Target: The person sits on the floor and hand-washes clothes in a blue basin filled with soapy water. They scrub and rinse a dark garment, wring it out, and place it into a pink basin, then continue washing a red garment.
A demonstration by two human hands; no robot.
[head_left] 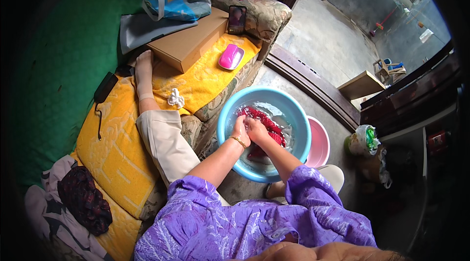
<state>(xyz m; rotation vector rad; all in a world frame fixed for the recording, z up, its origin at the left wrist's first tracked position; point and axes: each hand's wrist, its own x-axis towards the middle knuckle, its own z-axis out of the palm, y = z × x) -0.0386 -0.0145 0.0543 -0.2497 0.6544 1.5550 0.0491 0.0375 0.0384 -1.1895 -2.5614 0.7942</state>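
Observation:
A light-blue plastic basin [223, 129] of water stands in front of me. Soaking in it is a dark red cloth [268, 119], partly under the surface. My left hand [241, 129], wet and with a gold bracelet at its wrist, is held over the basin. Against it presses my right hand [257, 130], and the fingers of both meet above the cloth. Whether a fold of cloth is caught between them is hidden. A pink basin [319, 143] shows partly from behind the blue one, to the right.
On the sofa's yellow cover [121, 151] are a pink soap box [231, 56], a crumpled white tissue [176, 98] and a cardboard box [191, 41]. A phone [237, 20] leans against the armrest. Right of the basins stands a plastic bag [363, 140]; beyond is a door sill [312, 81].

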